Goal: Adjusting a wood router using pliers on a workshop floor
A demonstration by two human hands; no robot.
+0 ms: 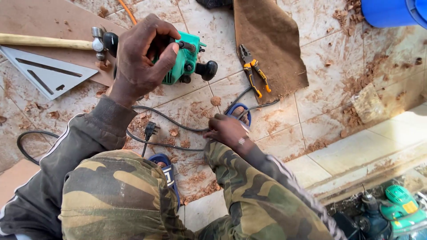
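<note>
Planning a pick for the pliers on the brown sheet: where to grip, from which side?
Judging by pose, grip the pliers across both orange-and-black handles, coming from above. They lie flat on the brown sheet, jaws toward the top of the view, handles splayed toward the floor tiles; neither hand is near them.

I see little free floor near my left grip (pixel 142 55): the hammer (pixel 53 43) and metal square (pixel 46 73) block its left side, and the green power tool (pixel 184 60) sits under it. Black cable (pixel 178 122) loops across the tiles between both grips. Right of the pliers (pixel 254 73) on the brown sheet (pixel 269 42), the dusty tiles (pixel 338 89) lie open up to the blue bucket (pixel 387 12).
</note>
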